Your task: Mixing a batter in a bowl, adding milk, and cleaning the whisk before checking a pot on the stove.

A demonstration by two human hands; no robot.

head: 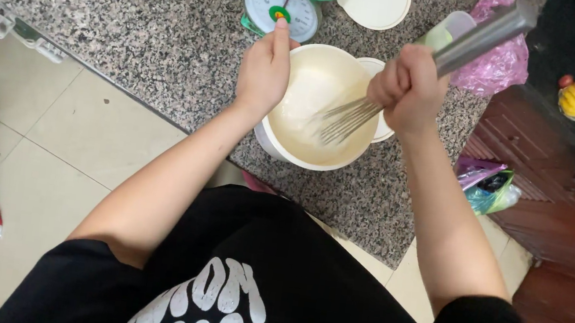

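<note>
Hands (264, 69), whisk (349, 118), cream bowl (303, 158), pale smooth batter (311, 94)

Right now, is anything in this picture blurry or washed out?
In the head view, the whisk wires are smeared by motion blur, the pale batter in the bowl looks nearly washed out, daylight is soft with faint shadows, and the left hand and right hand stay fairly sharp.

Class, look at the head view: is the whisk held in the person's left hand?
No. The right hand grips the whisk over the batter, while the left hand holds the rim of the white bowl.
</note>
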